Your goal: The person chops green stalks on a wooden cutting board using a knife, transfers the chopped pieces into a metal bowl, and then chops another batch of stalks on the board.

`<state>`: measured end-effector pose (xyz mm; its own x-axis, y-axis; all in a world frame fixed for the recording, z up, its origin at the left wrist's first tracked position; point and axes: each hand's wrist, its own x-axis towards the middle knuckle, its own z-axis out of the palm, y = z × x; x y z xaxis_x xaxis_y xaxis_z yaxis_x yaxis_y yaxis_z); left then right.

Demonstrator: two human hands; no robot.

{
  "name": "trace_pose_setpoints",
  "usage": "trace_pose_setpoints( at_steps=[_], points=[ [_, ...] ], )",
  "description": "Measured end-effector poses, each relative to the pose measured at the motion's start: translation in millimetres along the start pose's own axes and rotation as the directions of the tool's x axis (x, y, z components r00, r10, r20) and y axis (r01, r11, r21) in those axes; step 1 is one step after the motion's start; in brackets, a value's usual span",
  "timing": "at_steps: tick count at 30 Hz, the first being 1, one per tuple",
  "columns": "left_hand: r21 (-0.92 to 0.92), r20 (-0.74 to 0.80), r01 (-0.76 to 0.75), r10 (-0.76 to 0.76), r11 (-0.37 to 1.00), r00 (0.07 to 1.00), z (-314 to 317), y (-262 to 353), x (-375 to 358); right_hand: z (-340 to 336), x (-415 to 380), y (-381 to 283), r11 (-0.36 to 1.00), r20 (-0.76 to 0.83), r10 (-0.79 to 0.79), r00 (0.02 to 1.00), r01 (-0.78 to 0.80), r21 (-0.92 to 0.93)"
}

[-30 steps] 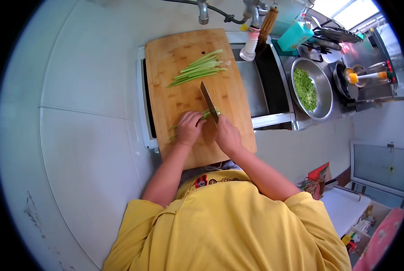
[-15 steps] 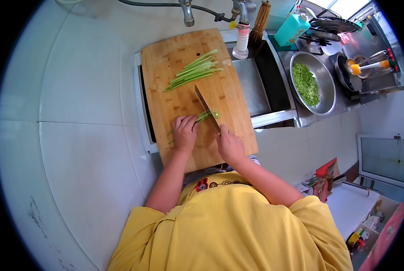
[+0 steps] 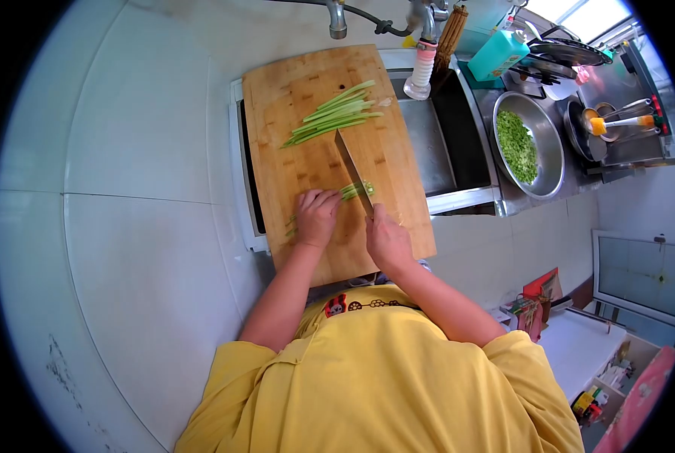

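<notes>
The knife lay with its long axis running from the near right, at the handle, to its tip at the far left, the blade on the bundle of green stalks in the middle of the wooden cutting board. Compared with half a second earlier, the blade sat slightly farther right along the bundle. The stalks were thin, pale green, their cut ends just beside the blade. The right hand gripped the handle, closed; the left hand pressed the stalks, fingers curled.
</notes>
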<state>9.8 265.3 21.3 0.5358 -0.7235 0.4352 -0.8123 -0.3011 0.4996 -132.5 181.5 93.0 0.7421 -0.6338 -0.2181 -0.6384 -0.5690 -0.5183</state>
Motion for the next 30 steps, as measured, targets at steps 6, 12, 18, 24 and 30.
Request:
trace_pose_setpoints(
  at_steps=[6, 12, 18, 24, 30],
  points=[
    [-0.001, 0.003, 0.001, -0.001, 1.000, 1.000, 2.1, -0.2, -2.1, 2.7, 3.2, -0.3, 1.000, 0.040, 0.026, 0.999, -0.026, 0.012],
    [-0.006, -0.003, -0.003, 0.003, 1.000, 1.000, 2.0, -0.3, -1.9, 2.4, 4.2, -1.9, 0.999, 0.047, 0.028, 0.999, -0.029, 0.015],
    [-0.031, 0.003, 0.004, -0.004, 1.000, 1.000, 3.8, -3.3, -1.7, 6.6, 6.9, -4.2, 1.000, 0.048, -0.002, 0.999, 0.003, -0.021],
    [-0.037, -0.007, -0.022, 0.022, 0.999, 1.000, 3.5, -6.7, -1.5, 8.4, 14.0, -12.3, 0.999, 0.088, -0.002, 0.996, 0.005, -0.035],
    [-0.089, -0.033, -0.024, 0.021, 0.996, 0.999, 3.7, -6.9, -1.7, 17.1, 12.8, -4.9, 0.999, 0.035, 0.028, 0.999, -0.030, 0.043]
  ],
)
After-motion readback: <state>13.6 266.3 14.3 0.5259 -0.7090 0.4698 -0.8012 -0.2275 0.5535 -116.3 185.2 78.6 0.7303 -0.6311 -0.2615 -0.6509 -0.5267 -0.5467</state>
